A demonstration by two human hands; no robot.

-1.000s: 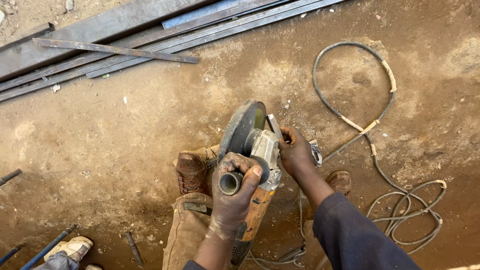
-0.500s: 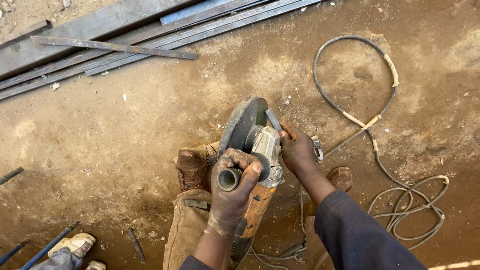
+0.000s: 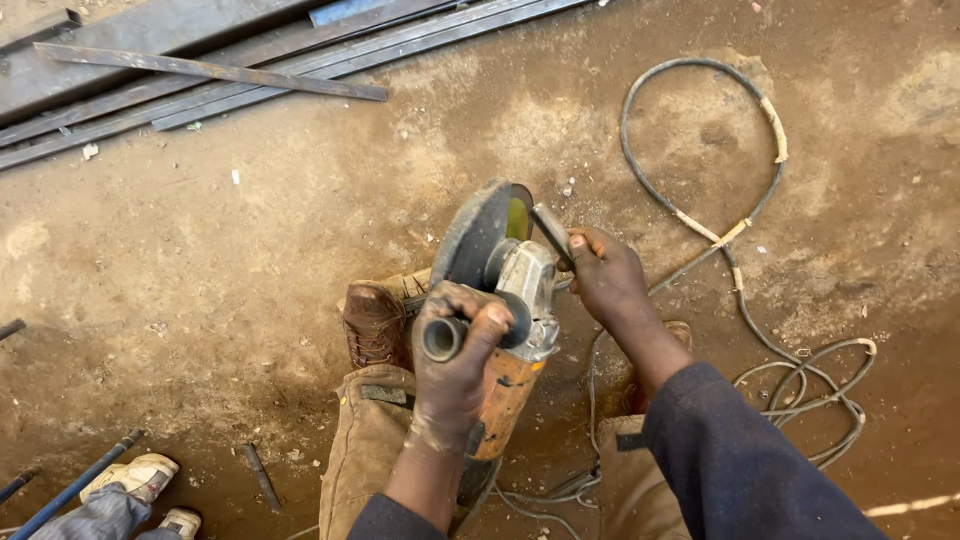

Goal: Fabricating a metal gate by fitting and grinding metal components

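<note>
A large angle grinder (image 3: 515,330) with an orange body, a grey gear head and a dark round guard (image 3: 470,235) is held above my knees. My left hand (image 3: 455,350) is closed around the grinder's black side handle. My right hand (image 3: 605,275) grips a flat metal wrench (image 3: 552,232) set against the disc side of the grinder head. A yellow-green disc shows inside the guard.
Long steel bars and angle sections (image 3: 200,60) lie on the dirt floor at the top left. A black cable (image 3: 740,230) loops across the ground at the right. My brown boot (image 3: 375,320) is below the grinder. Another person's pale shoes (image 3: 140,480) and a rod are at the bottom left.
The view has shifted slightly. My right hand with the wrench has moved a little at the grinder head. My left hand keeps its hold on the side handle.
</note>
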